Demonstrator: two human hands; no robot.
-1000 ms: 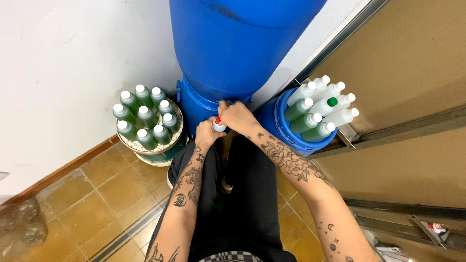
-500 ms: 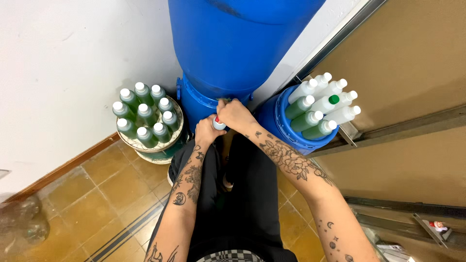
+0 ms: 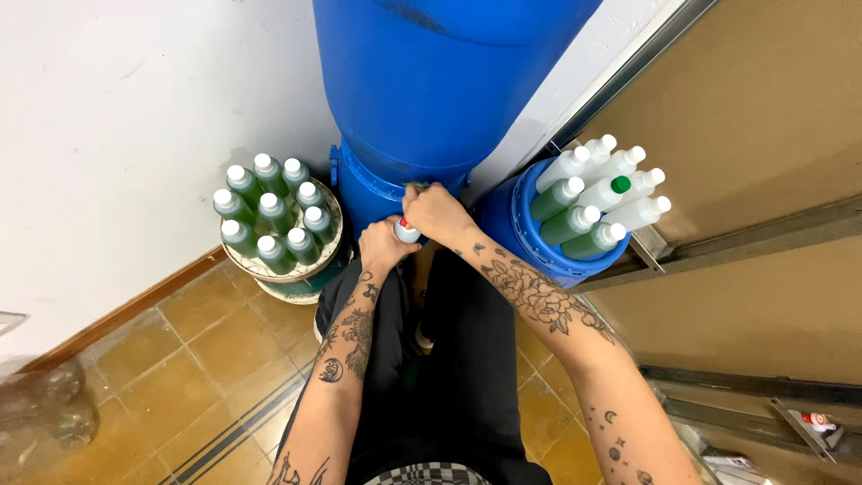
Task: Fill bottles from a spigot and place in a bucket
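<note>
Small bottle: the small bottle (image 3: pixel 407 232) with a white top and a bit of red sits between the two hands, low at the front of the big blue barrel (image 3: pixel 431 90), above the person's dark lap.
Green bottles: on the left, a round tub (image 3: pixel 269 272) holds many green bottles (image 3: pixel 269 216) with white caps, standing straight up.
Left hand: the left hand (image 3: pixel 382 247) wraps round the small bottle from below; its fingers are curled tight on it.
Right hand: the right hand (image 3: pixel 437 211) is closed at the barrel's bottom edge, touching the bottle top. I cannot tell what its fingers pinch.
Blue bucket: on the right, a blue bucket (image 3: pixel 521 233) holds tipped bottles (image 3: pixel 597 193).
Doing it well: I think the bottle should stay straight and still under the barrel, held firmly.
</note>
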